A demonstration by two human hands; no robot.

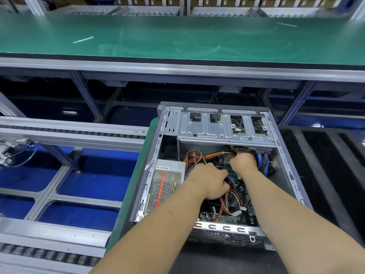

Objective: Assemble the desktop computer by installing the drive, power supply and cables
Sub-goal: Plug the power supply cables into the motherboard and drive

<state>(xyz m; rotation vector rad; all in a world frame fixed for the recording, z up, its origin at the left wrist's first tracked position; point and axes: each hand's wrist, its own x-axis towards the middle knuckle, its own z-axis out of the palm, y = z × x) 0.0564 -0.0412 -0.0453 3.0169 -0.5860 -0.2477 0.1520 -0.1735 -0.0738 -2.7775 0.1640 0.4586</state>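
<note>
An open grey computer case (pixel 284 155) lies on its side in front of me. A silver power supply (pixel 167 182) with a label sits in its left part. Red, yellow and black power cables (pixel 197 155) run from it across the motherboard (pixel 237 216). My left hand (pixel 209 180) is inside the case over the board, fingers curled round a bundle of these cables. My right hand (pixel 244 162) is further in, just under the metal drive cage (pixel 223 127), gripping a cable connector; its fingertips are hidden. Blue data cables (pixel 261 161) hang to its right.
A green mat (pixel 130 186) lies under the case's left edge. A roller conveyor frame (pixel 69 131) over a blue floor fills the left. Black foam trays (pixel 325 165) stand to the right. A green workbench (pixel 177 36) runs across the back.
</note>
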